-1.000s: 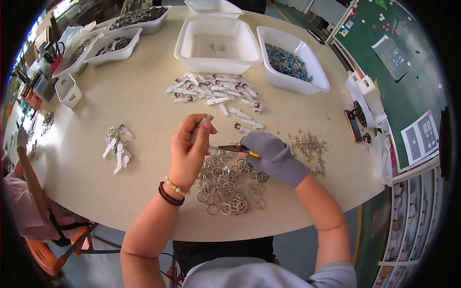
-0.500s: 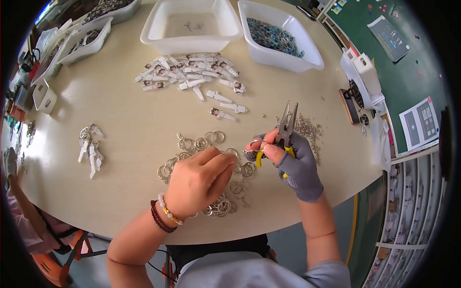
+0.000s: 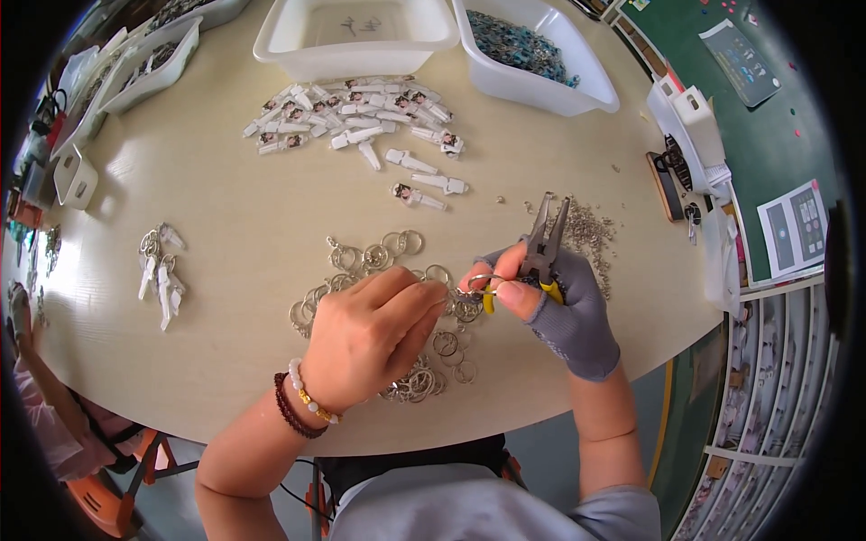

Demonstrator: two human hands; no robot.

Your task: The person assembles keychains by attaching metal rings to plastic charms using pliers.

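My right hand (image 3: 577,311), in a grey fingerless glove, wraps round pliers (image 3: 545,248) with yellow handles; their jaws point away from me, slightly apart. Between its bare thumb and fingertips it also pinches a silver key ring (image 3: 487,281) with a short chain. Close by on the left, my bare left hand (image 3: 374,329) is closed in a pinch near the chain's end; its fingertips hide whatever is between them. Beneath my hands spreads a pile of loose silver key rings (image 3: 418,383). Right of the pliers lie many tiny metal links (image 3: 591,230).
White figure-shaped charms (image 3: 361,122) form a heap farther back. Finished-looking keychains (image 3: 163,275) lie at the left. Behind stand a white tub (image 3: 352,63) and another tub (image 3: 586,96) of blue-and-silver pieces. A brush (image 3: 665,187) sits at the right edge.
My left fingertips have come slightly nearer the key ring's chain in my right hand. The plier jaws have parted a little more. The whole view has shifted slightly.
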